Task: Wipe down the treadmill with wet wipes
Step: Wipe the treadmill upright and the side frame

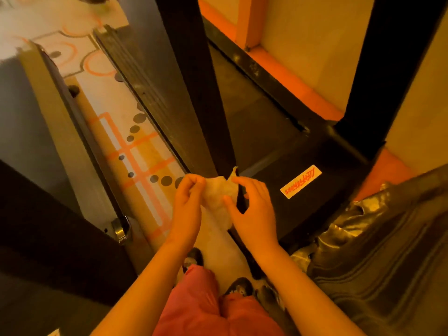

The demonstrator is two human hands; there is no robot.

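A crumpled pale wet wipe (219, 195) hangs in the air between both hands, low in the middle of the head view. My left hand (186, 207) pinches its left edge with bent fingers. My right hand (252, 209) grips its right side between thumb and fingertips. Right behind the wipe stands the black treadmill: its motor cover (315, 166) with a white and red sticker (300, 181), a dark slanted upright (194, 88) and the ribbed side rail (150, 100). The belt deck (244, 105) runs away to the upper right.
A second machine's grey frame (60, 132) with a chrome end cap (120, 227) lies at the left. Patterned floor (135, 151) runs between the two machines. A shiny dark crumpled bag or cover (378, 251) sits at the right. My shoes (238, 287) and red trousers show at the bottom.
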